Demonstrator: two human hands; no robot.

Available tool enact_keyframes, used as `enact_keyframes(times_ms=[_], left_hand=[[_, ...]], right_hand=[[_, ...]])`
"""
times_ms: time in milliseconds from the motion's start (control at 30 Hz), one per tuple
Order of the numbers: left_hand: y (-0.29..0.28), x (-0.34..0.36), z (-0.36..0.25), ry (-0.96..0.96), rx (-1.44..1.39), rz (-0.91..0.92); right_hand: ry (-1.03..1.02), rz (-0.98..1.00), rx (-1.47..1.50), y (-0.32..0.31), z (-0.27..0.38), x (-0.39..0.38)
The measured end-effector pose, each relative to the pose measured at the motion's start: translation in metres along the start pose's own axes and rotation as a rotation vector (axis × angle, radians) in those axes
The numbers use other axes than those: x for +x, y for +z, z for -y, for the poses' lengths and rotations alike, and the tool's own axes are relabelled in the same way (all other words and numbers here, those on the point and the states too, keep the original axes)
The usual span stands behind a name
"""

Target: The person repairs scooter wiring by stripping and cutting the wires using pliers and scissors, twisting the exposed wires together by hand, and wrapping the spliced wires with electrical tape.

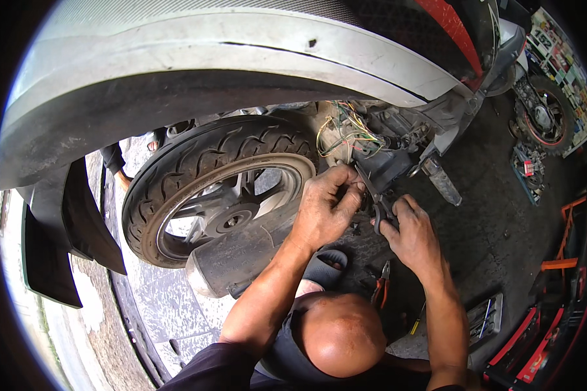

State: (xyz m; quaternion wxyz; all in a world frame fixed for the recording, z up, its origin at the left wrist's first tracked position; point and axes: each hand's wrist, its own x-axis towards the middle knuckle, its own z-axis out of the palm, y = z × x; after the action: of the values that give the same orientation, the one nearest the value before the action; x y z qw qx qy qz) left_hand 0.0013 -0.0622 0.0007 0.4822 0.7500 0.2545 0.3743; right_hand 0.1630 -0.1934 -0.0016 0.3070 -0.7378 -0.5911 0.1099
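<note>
My right hand [413, 236] grips a pair of scissors [376, 199] by the handles. Their blades point up and left, to the fingertips of my left hand [327, 207]. That hand is closed in a pinch; what lies between its fingers is too small to make out. Just above it hangs a bundle of thin coloured wires [349, 131], green, red and yellow, coming out of the scooter's underside. A dark bracket-like part [391, 164] of the scooter sits to the right of the wires.
A rear wheel [235, 195] and grey exhaust muffler [244, 255] stand left of my forearms. White bodywork [254, 55] spans the top. Orange-handled pliers [381, 287] lie by my knee [342, 332]. Another person's hand [122, 180] shows behind the wheel. Red racks [535, 342] stand at right.
</note>
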Motion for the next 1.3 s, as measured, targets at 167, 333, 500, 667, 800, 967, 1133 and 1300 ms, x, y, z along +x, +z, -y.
enact_keyframes(times_ms=[167, 333, 500, 667, 800, 967, 1133, 1300], left_hand=[[-0.002, -0.001, -0.004, 0.123, 0.184, 0.118], [-0.005, 0.002, 0.001, 0.244, 0.269, 0.116], [-0.004, 0.001, 0.001, 0.227, 0.278, 0.067], [-0.004, -0.003, -0.001, 0.193, 0.161, -0.05], [-0.01, -0.011, 0.002, 0.187, 0.099, -0.14], [-0.008, -0.012, 0.012, 0.211, 0.093, -0.646], [-0.012, -0.018, 0.011, 0.136, 0.082, -0.45], [-0.008, -0.008, 0.011, 0.239, 0.115, -0.331]], right_hand=[[0.012, 0.018, 0.035, -0.002, -0.002, -0.002], [0.04, 0.038, 0.034, 0.007, 0.0, -0.001], [0.067, -0.025, 0.08, 0.015, 0.009, 0.003], [0.257, -0.133, 0.391, 0.028, 0.003, -0.005], [0.167, -0.302, 0.972, 0.064, -0.016, -0.022], [0.078, -0.302, 0.98, 0.089, -0.043, -0.036], [0.04, -0.33, 0.876, 0.079, -0.036, -0.031], [0.053, -0.329, 1.002, 0.066, -0.022, -0.024]])
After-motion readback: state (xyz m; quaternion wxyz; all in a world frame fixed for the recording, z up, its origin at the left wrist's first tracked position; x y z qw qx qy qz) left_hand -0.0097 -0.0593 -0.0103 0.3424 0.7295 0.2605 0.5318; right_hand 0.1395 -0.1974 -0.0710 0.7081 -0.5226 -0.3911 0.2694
